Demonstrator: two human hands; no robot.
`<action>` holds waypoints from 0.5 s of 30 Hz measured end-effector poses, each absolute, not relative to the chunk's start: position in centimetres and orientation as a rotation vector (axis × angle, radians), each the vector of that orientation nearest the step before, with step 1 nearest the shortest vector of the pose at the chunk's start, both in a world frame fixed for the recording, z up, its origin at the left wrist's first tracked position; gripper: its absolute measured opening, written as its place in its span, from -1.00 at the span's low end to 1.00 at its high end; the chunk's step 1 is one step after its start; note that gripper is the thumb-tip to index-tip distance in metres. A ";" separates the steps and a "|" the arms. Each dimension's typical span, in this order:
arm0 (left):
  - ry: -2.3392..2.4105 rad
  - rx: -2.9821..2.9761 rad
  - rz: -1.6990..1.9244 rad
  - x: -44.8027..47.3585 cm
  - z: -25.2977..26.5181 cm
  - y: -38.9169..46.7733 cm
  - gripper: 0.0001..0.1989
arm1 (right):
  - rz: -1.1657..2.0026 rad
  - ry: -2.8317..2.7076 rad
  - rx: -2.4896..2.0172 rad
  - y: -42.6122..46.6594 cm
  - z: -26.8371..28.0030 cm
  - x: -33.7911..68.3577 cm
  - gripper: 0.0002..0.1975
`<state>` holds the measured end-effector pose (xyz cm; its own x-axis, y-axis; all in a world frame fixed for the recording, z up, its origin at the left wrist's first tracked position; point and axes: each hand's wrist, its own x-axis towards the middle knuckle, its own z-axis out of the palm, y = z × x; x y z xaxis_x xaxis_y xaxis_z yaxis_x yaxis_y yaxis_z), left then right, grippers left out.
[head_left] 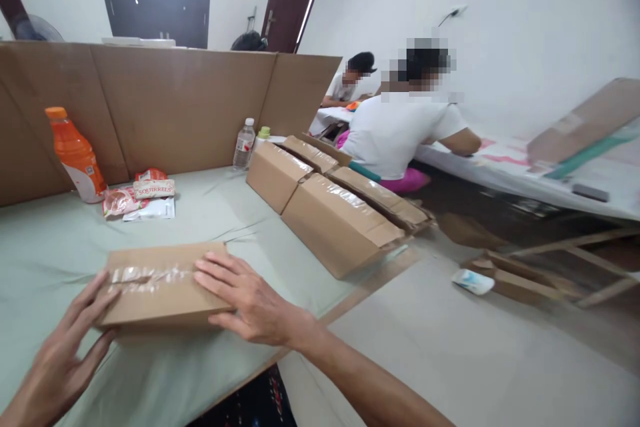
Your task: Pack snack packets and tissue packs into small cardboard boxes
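Item: taped cardboard box [160, 287], flat on table [45, 247]; judged light, stiff. My left hand [60, 353] and right hand [250, 300] fingers spread, pressing its ends; hold there.

Two bare hands are seen at the lower left of the frame: the left hand [60, 363] and the right hand [250, 303]. No sleeve, glove, ring or watch is worn; both forearms are uncovered

An orange drink bottle [76, 155] and snack packets [143, 195] sit far left; taped cartons [330, 210] and a water bottle [244, 144] centre; two seated people [400, 133] work far right.
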<state>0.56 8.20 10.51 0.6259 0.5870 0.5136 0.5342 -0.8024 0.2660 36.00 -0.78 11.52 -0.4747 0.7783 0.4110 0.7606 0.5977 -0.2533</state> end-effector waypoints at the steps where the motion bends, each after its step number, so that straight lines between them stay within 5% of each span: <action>1: 0.894 2.729 0.929 2.8 10.6 9.4 -0.51 | 0.014 -2.298 -1.287 -1.2 11.3 37.3 -0.35; 4: 0.859 2.596 0.858 10.6 10.0 13.5 -0.53 | -0.116 -2.166 -1.516 -1.7 10.7 41.0 -0.40; 9: 1.001 2.545 0.771 21.2 5.3 17.2 -0.19 | -0.310 -1.831 -2.126 2.3 11.3 45.6 -0.51; 15: 0.911 2.713 0.455 21.8 0.8 13.3 -0.47 | -0.405 -1.481 -2.417 11.7 11.7 48.9 -0.55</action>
